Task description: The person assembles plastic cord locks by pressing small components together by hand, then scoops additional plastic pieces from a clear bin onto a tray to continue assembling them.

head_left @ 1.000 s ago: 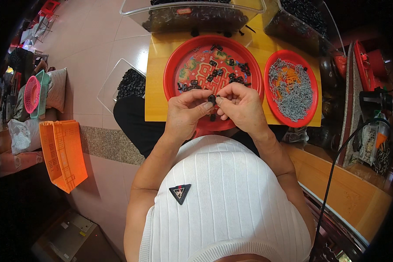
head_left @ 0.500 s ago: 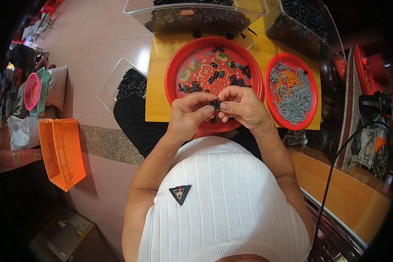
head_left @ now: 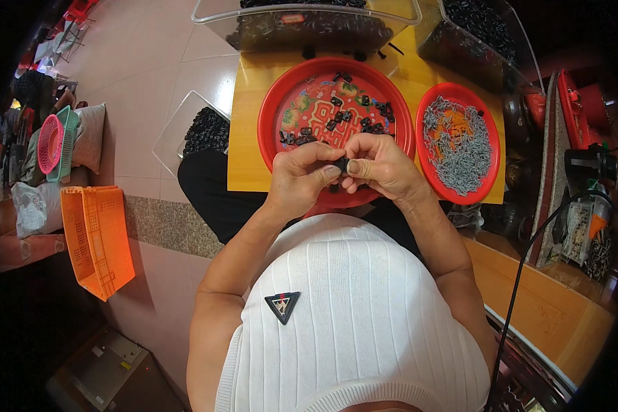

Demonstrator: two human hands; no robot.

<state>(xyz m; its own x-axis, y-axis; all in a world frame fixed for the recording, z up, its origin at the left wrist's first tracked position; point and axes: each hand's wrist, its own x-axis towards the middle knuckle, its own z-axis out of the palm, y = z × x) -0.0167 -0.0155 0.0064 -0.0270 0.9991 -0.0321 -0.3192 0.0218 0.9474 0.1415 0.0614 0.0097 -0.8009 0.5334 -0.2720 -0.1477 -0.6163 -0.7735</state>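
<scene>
Over the near part of a round red tray [head_left: 268, 103], my left hand [head_left: 299, 177] and my right hand [head_left: 384, 168] meet, thumbs and fingertips pinched on one small black plastic part [head_left: 340, 163]. Fingers cover most of that part, so its exact shape is hidden. Several similar black parts [head_left: 333, 123] lie scattered on the tray's patterned bottom beyond my hands. To the right of the tray, an oval red tray [head_left: 462, 198] holds a heap of small grey screws [head_left: 463, 158], near my right hand but not touched by it.
The trays stand on a yellow wooden table [head_left: 246, 161]. Clear bins of black parts stand at its far edge [head_left: 309, 31] and far right [head_left: 477, 41]. Another clear bin [head_left: 206, 134] sits left of the table. An orange crate [head_left: 99, 240] stands on the floor; a black cable [head_left: 518, 275] hangs at right.
Both hands stay together over the tray. My left hand has shifted slightly right and the fingertips have closed in more around the black part, which seems turned a little.
</scene>
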